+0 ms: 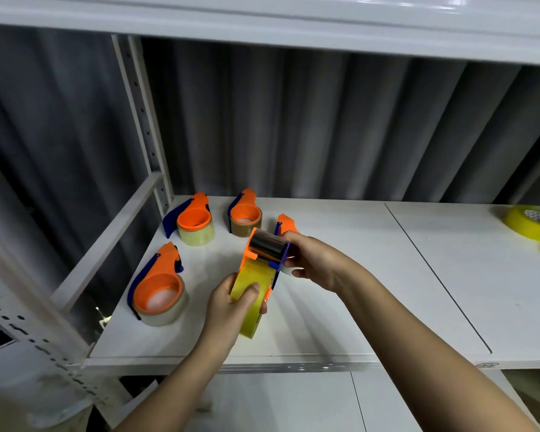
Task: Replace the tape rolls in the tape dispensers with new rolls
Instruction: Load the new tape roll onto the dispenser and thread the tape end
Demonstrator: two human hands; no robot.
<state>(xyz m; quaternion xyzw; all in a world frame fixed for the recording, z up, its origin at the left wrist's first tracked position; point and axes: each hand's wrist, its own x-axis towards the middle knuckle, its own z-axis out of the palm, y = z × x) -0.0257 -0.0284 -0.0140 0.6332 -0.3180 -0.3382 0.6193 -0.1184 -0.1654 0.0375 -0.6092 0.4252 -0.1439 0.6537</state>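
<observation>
Right hand [317,263] hides most of the farthest orange dispenser [286,222].

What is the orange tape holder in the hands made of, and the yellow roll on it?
The held dispenser looks like hard plastic: solid orange and blue with a smooth, slightly glossy surface. Its front roller shines dark like metal or clear film, hard to tell. The yellow roll looks like glossy, see-through plastic tape. The white shelf looks like painted board or metal.

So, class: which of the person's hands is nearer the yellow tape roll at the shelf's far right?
Right. The right hand lies closer to that yellow tape roll; the left hand is farther off.
</observation>
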